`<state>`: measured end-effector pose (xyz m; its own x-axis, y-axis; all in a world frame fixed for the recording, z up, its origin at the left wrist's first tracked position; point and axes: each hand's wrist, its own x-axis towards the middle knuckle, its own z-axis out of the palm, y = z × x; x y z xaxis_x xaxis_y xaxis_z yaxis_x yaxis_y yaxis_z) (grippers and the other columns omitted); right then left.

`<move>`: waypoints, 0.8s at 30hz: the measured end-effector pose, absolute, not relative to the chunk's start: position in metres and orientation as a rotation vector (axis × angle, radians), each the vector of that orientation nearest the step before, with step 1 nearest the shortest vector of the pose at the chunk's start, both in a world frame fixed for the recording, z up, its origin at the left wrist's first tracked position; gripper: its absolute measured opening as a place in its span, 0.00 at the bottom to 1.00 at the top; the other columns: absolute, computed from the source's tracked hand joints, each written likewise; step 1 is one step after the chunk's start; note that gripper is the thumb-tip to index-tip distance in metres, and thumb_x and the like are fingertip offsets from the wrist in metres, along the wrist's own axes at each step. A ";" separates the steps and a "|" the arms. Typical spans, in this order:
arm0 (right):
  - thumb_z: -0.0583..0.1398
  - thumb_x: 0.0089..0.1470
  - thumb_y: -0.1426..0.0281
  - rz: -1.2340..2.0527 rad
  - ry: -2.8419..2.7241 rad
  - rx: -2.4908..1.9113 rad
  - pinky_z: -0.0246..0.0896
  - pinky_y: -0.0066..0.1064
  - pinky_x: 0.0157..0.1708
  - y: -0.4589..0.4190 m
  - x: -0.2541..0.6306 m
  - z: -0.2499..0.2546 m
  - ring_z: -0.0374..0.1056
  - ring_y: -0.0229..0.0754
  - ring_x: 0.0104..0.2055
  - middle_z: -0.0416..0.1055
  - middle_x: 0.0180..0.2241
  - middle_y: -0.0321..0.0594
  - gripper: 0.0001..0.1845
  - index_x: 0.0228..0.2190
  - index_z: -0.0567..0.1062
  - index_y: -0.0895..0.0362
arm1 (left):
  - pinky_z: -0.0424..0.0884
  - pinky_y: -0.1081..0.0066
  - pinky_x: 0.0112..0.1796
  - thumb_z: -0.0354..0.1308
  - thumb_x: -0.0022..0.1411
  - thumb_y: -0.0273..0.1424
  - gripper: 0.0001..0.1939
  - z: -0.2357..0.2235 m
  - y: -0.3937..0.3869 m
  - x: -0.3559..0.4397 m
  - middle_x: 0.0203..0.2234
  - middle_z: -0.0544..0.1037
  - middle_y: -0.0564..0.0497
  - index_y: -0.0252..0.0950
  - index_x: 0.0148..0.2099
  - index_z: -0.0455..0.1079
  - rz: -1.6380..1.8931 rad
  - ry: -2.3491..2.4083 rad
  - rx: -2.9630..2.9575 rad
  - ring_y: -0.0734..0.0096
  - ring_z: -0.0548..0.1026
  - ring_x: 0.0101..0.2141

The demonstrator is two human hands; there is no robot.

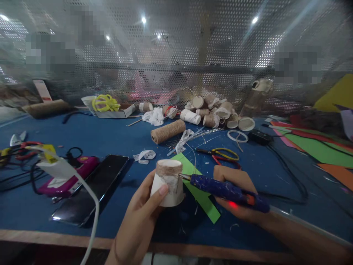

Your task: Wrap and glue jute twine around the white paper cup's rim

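A white paper cup (pixel 162 189) is in my left hand (pixel 147 206), upended, with the thumb across its front. Brown jute twine (pixel 168 169) is wound around its upper end. Closed around a blue hot glue gun (pixel 217 186) is my right hand (pixel 234 180); a red light glows on the gun. The gun's metal nozzle is at the cup's side, just below the twine; whether it touches I cannot tell. Under the gun and cup lie green paper strips (pixel 212 213).
A jute twine roll (pixel 168 131), pliers (pixel 226 154) and white scraps (pixel 145 156) lie beyond the hands. Several wrapped cups (pixel 190 117) pile up behind. On the left are a phone (pixel 104 180) and a magenta power strip (pixel 82 165) with cables; on the right, coloured paper sheets (pixel 325 147).
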<state>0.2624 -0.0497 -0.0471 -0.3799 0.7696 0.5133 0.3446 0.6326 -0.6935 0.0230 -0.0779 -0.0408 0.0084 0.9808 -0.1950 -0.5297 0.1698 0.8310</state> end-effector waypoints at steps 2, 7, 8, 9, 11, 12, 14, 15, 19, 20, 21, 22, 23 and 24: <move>0.63 0.53 0.74 0.577 -2.003 -0.870 0.48 0.32 0.23 -0.049 0.263 -0.048 0.58 0.38 0.22 0.61 0.23 0.30 0.15 0.25 0.60 0.50 | 0.79 0.65 0.49 0.74 0.60 0.36 0.19 -0.040 -0.078 0.022 0.47 0.88 0.48 0.44 0.54 0.84 1.302 0.896 0.634 0.49 0.79 0.56; 0.63 0.52 0.74 0.563 -1.993 -0.918 0.47 0.30 0.23 -0.049 0.265 -0.047 0.55 0.35 0.22 0.59 0.22 0.27 0.16 0.25 0.59 0.52 | 0.78 0.63 0.50 0.75 0.58 0.36 0.19 -0.038 -0.078 0.022 0.44 0.88 0.47 0.43 0.52 0.85 1.304 0.901 0.604 0.48 0.81 0.54; 0.63 0.52 0.74 0.559 -1.990 -0.927 0.47 0.29 0.22 -0.049 0.265 -0.046 0.55 0.34 0.21 0.59 0.22 0.27 0.16 0.25 0.59 0.52 | 0.78 0.64 0.50 0.74 0.58 0.36 0.20 -0.037 -0.079 0.022 0.45 0.88 0.47 0.43 0.53 0.84 1.298 0.902 0.604 0.49 0.81 0.54; 0.63 0.52 0.74 0.556 -1.989 -0.935 0.47 0.29 0.22 -0.049 0.265 -0.046 0.55 0.34 0.21 0.59 0.22 0.27 0.16 0.24 0.59 0.52 | 0.78 0.65 0.50 0.74 0.59 0.36 0.20 -0.037 -0.079 0.021 0.46 0.88 0.47 0.43 0.54 0.84 1.289 0.903 0.604 0.49 0.81 0.53; 0.63 0.52 0.73 0.549 -1.988 -0.944 0.46 0.29 0.22 -0.049 0.265 -0.046 0.55 0.34 0.21 0.59 0.22 0.27 0.16 0.24 0.59 0.52 | 0.78 0.65 0.49 0.74 0.59 0.37 0.22 -0.038 -0.079 0.020 0.47 0.87 0.46 0.42 0.56 0.82 1.275 0.907 0.605 0.49 0.81 0.54; 0.63 0.52 0.73 0.548 -1.986 -0.946 0.46 0.29 0.21 -0.049 0.265 -0.046 0.55 0.34 0.21 0.59 0.21 0.27 0.16 0.24 0.59 0.52 | 0.78 0.65 0.49 0.73 0.59 0.37 0.24 -0.039 -0.079 0.019 0.48 0.87 0.46 0.42 0.57 0.81 1.271 0.911 0.605 0.49 0.80 0.54; 0.63 0.52 0.73 0.547 -1.982 -0.949 0.46 0.29 0.21 -0.049 0.265 -0.047 0.55 0.33 0.21 0.59 0.21 0.26 0.16 0.24 0.58 0.52 | 0.79 0.63 0.47 0.73 0.58 0.38 0.26 -0.040 -0.078 0.018 0.49 0.86 0.45 0.41 0.58 0.80 1.264 0.929 0.605 0.47 0.80 0.54; 0.63 0.52 0.73 0.549 -1.983 -0.949 0.47 0.29 0.21 -0.050 0.265 -0.047 0.55 0.33 0.21 0.59 0.21 0.26 0.16 0.24 0.58 0.52 | 0.79 0.62 0.46 0.73 0.58 0.39 0.26 -0.041 -0.078 0.017 0.49 0.86 0.44 0.41 0.58 0.79 1.260 0.940 0.607 0.45 0.80 0.54; 0.63 0.54 0.73 0.556 -2.005 -0.956 0.47 0.29 0.22 -0.051 0.266 -0.047 0.55 0.33 0.21 0.58 0.22 0.26 0.17 0.24 0.58 0.52 | 0.78 0.61 0.47 0.74 0.57 0.42 0.24 -0.042 -0.079 0.019 0.49 0.86 0.45 0.41 0.54 0.81 1.253 0.963 0.617 0.44 0.80 0.53; 0.63 0.54 0.73 0.558 -2.011 -0.959 0.47 0.29 0.22 -0.051 0.266 -0.047 0.56 0.33 0.21 0.59 0.22 0.26 0.17 0.25 0.59 0.52 | 0.77 0.62 0.48 0.74 0.56 0.42 0.24 -0.042 -0.079 0.019 0.50 0.86 0.46 0.42 0.55 0.81 1.259 0.959 0.619 0.46 0.80 0.54; 0.63 0.54 0.73 0.559 -2.014 -0.963 0.47 0.29 0.22 -0.051 0.265 -0.047 0.55 0.33 0.21 0.59 0.22 0.26 0.17 0.25 0.59 0.52 | 0.76 0.63 0.49 0.75 0.56 0.41 0.24 -0.042 -0.080 0.020 0.50 0.86 0.47 0.44 0.55 0.81 1.266 0.955 0.621 0.47 0.79 0.55; 0.63 0.55 0.73 0.558 -2.015 -0.967 0.48 0.29 0.21 -0.051 0.265 -0.046 0.55 0.33 0.21 0.59 0.22 0.26 0.17 0.25 0.59 0.52 | 0.75 0.64 0.51 0.75 0.56 0.40 0.24 -0.042 -0.081 0.021 0.51 0.86 0.49 0.45 0.55 0.81 1.276 0.951 0.625 0.49 0.78 0.57; 0.62 0.55 0.73 0.557 -2.013 -0.972 0.47 0.29 0.21 -0.051 0.265 -0.046 0.55 0.33 0.21 0.59 0.22 0.26 0.16 0.24 0.59 0.52 | 0.74 0.66 0.53 0.75 0.56 0.39 0.24 -0.042 -0.081 0.022 0.51 0.86 0.50 0.46 0.56 0.81 1.285 0.945 0.633 0.51 0.77 0.58; 0.62 0.55 0.73 0.555 -2.011 -0.979 0.48 0.29 0.21 -0.051 0.264 -0.045 0.55 0.33 0.21 0.59 0.22 0.26 0.16 0.24 0.58 0.52 | 0.73 0.66 0.54 0.75 0.57 0.38 0.24 -0.042 -0.081 0.022 0.51 0.86 0.51 0.47 0.56 0.81 1.296 0.938 0.643 0.52 0.76 0.59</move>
<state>0.2639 -0.0513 -0.0452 -0.3683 0.7980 0.4771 0.4401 0.6016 -0.6666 0.0222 -0.0815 -0.0419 0.0078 0.9767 -0.2147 -0.5091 0.1887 0.8398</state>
